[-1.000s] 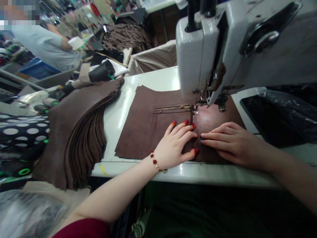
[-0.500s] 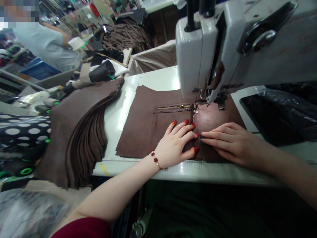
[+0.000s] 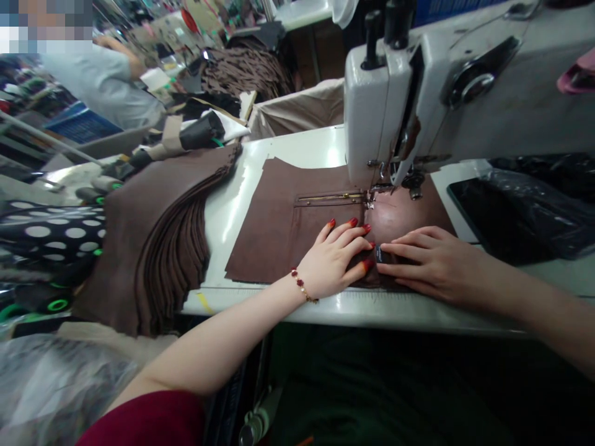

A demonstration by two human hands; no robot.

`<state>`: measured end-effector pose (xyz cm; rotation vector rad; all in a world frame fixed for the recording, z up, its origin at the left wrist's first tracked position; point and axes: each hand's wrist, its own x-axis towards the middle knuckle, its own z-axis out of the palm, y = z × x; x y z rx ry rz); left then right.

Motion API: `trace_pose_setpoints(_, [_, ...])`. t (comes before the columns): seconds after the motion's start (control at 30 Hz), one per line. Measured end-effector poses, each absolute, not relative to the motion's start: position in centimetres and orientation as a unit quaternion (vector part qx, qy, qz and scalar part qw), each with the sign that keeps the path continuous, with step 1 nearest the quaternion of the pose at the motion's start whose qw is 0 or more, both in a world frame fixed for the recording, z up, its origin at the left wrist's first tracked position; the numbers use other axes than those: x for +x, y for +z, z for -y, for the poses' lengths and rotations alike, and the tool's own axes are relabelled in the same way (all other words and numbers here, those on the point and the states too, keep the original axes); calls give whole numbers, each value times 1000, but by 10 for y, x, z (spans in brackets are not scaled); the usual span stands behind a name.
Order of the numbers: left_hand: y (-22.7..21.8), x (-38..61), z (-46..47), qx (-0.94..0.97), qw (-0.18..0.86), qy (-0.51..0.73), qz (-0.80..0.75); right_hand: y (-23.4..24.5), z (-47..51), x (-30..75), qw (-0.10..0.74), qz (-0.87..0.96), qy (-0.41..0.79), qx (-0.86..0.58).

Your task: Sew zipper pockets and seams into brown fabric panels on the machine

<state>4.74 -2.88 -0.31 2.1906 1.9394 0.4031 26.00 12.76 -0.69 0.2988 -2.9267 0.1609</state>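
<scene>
A brown suede-like leather panel lies flat on the white sewing table, with a brass zipper set in a slit across it. The panel's far right part runs under the presser foot of a white industrial sewing machine. My left hand presses flat on the panel just below the zipper, its red-tipped fingers spread and a beaded bracelet on the wrist. Beside it, my right hand lies on the leather, fingertips almost meeting the left hand's. A small dark patch shows at those fingertips; I cannot tell what it is.
A tall stack of fanned brown leather pieces lies left of the panel. A black plastic bag sits at right. Behind the table stands a beige fabric bin, and a co-worker in a pale shirt works at far left.
The whole view has shifted slightly, with the machine and table now further right and higher. Both hands remain flat on the panel, and no grip has visibly changed.
</scene>
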Motion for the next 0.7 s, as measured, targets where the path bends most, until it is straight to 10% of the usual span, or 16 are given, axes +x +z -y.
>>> trace_pose_setpoints(0.7, [-1, 50, 31, 733, 94, 150, -657, -22, -123, 264, 135, 985, 82, 69])
